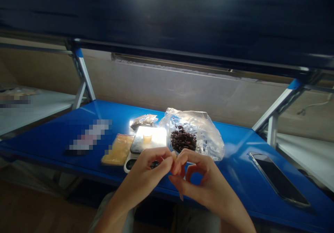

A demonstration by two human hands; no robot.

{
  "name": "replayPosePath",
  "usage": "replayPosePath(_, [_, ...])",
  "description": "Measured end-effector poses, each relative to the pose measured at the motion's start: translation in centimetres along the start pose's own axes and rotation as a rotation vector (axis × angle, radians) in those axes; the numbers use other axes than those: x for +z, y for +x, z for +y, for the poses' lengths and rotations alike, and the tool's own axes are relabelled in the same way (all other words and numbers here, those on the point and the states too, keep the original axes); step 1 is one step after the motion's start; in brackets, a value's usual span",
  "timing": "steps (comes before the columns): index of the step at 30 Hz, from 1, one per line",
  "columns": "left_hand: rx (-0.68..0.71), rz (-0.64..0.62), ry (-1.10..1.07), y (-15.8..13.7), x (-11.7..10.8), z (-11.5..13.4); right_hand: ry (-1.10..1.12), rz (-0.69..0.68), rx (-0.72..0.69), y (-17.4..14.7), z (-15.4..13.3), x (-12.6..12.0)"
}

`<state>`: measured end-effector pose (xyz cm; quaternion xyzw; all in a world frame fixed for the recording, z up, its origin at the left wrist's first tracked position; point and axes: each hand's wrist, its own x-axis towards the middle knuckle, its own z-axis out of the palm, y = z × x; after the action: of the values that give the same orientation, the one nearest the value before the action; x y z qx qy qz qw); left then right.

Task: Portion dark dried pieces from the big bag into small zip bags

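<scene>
My left hand (153, 167) and my right hand (199, 175) meet over the front edge of the blue table (229, 177). Thumb and fingers of both are pinched together, fingertips touching. Something small and pale seems to show between them, too small to name. Just behind my left hand stands a kitchen scale (135, 149), partly covered by it, with a small amber cup (147, 138) on its plate. Beyond my right hand, dark dried pieces (183, 139), like raisins or berries, lie in an open clear plastic bag (210, 135).
Left of the scale lies a flat zip bag of yellowish material (118, 149). Behind it is another small bag (144, 121) with dark contents. A phone (279, 179) rests at the right. A blurred-out item (88, 137) lies left. A dark panel (167, 20) overhangs the table on metal struts (86, 76).
</scene>
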<state>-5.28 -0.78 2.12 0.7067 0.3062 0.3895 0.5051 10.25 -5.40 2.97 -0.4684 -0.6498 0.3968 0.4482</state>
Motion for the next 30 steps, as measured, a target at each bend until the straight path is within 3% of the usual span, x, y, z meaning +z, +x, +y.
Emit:
replayPosePath(3, [-0.025, 0.013, -0.008, 0.2, 0.0, -0.5, 0.011, 0.062, 0.02, 0.2, -0.1, -0.1])
replayPosePath(7, [-0.03, 0.135, 0.057, 0.5, 0.5, -0.9, -0.127, 0.275, -0.036, 0.4, -0.1, 0.0])
replayPosePath(14, [0.156, 0.231, 0.283, 0.9, 1.8, -0.2, -0.285, 0.43, -0.131, 0.6, 0.4, 0.0])
replayPosePath(23, [0.158, 0.238, 0.346, 1.1, 2.4, -0.7, -0.5, 0.381, 0.0, 0.7, 0.9, -0.5])
replayPosePath(30, [0.177, 0.215, 0.294, 0.9, 2.5, -0.3, -0.38, 0.333, -0.121, 0.4, 0.1, -0.4])
